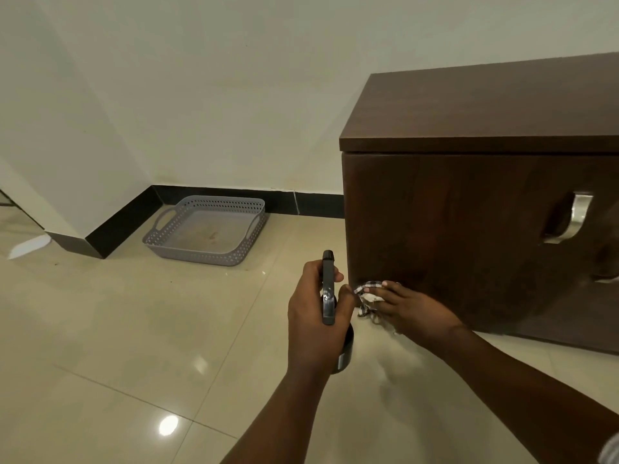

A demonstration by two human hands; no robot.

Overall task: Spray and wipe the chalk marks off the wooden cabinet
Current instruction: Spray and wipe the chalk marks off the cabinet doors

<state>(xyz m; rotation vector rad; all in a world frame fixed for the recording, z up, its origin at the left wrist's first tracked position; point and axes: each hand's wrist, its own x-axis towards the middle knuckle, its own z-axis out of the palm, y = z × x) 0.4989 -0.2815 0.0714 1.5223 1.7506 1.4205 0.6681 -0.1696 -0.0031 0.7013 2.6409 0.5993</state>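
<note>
Grey perforated basket [205, 229] sits on the tiled floor [100, 346] at abt 10 o'clock, its far edge near the black skirting [214, 192] in the room corner. Nothing visible inside it

Centre frame – left hand [313, 316] is wrapped round a dark spray bottle [329, 289], fingers curled tight on the neck, index finger at the trigger, nozzle pointing up toward 12 o'clock. Bottle body shows below the palm, just above the floor

Just beside it at 3 o'clock, right hand [407, 308] presses a small white patterned cloth [368, 296] against the lower left corner of the wooden cabinet [469, 236] – fingers laid flat and close together over the cloth, which bunches and hangs loose under them. Cloth touches the cabinet front near the floor line

Cabinet fills the 2–3 o'clock area, dark brown, w/ a curved metal handle [577, 217] on its front at right. Can't make out chalk marks on the wood – too dark to tell
</note>
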